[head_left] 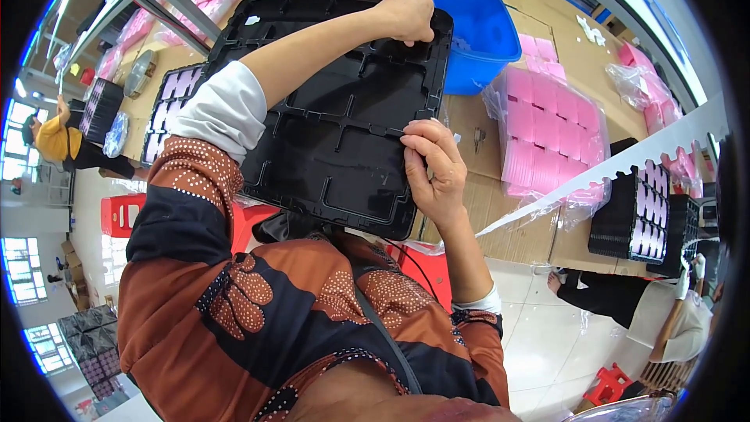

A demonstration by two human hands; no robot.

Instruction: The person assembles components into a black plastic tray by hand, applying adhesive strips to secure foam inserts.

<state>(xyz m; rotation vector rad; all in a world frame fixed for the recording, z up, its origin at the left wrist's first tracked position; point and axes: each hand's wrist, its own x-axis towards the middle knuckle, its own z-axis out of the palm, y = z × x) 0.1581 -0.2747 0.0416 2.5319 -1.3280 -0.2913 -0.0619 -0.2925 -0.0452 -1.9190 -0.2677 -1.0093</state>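
Reaching across with the left hand to the far right corner of a black ribbed tray, with fingers curled; cannot tell a firm grip from a light press. With the right hand, half open, resting at the nearer stretch of the same edge, with thumb apart from fingers; cannot confirm a pinch. See nothing else in either hand. Locate the tray below the left hand and left of the right hand.

Judge the step in hand as steadying or aligning the tray by its right edge. For the next move, probably need matched contact at both points and even force, to avoid flexing the rim.

Just right of the left hand, note a blue bin. Right of the right hand, note a small metal-looking piece on the cardboard-covered table, then a stack of pink trays partly wrapped in clear plastic. Farther right, note stacked black trays.
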